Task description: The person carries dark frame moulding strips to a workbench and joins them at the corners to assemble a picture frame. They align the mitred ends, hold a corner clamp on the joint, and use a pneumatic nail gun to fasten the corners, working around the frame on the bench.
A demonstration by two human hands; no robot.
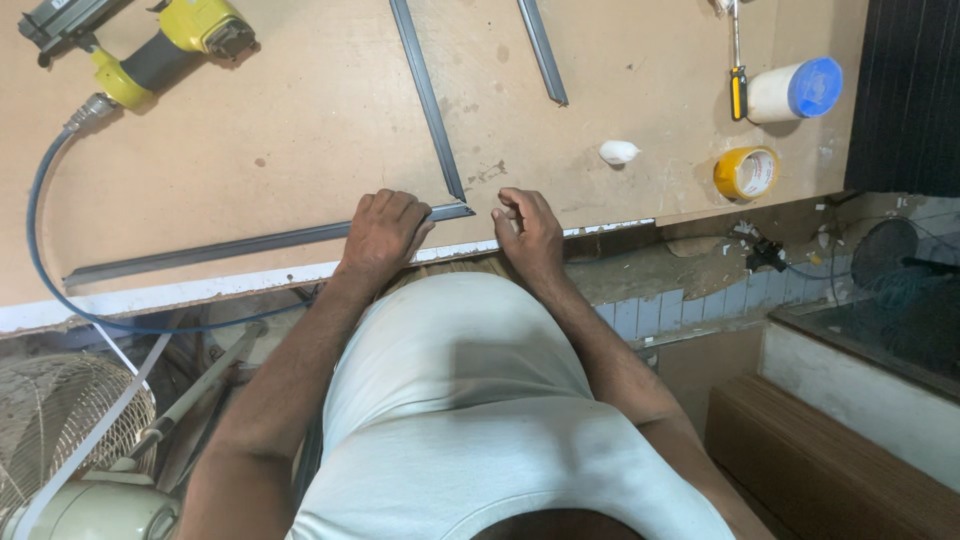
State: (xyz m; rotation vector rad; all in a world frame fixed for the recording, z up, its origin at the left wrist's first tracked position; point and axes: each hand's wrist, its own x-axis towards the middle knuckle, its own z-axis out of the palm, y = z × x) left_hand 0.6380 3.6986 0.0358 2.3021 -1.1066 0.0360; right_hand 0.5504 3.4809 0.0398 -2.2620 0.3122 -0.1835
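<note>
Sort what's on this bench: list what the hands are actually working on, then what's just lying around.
In hand:
- left hand pressing on the grey strip along the bench edge
- angled grey strip meeting it at the corner
- right hand, curled just right of that corner

Lying about:
- yellow nail gun with blue hose
- short grey strip
- screwdriver
- white bottle
- tape roll

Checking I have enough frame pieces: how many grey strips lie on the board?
3. One long grey strip along the near edge under the left hand, one strip running away from that corner, one shorter strip further right, cut off at the top.
</note>
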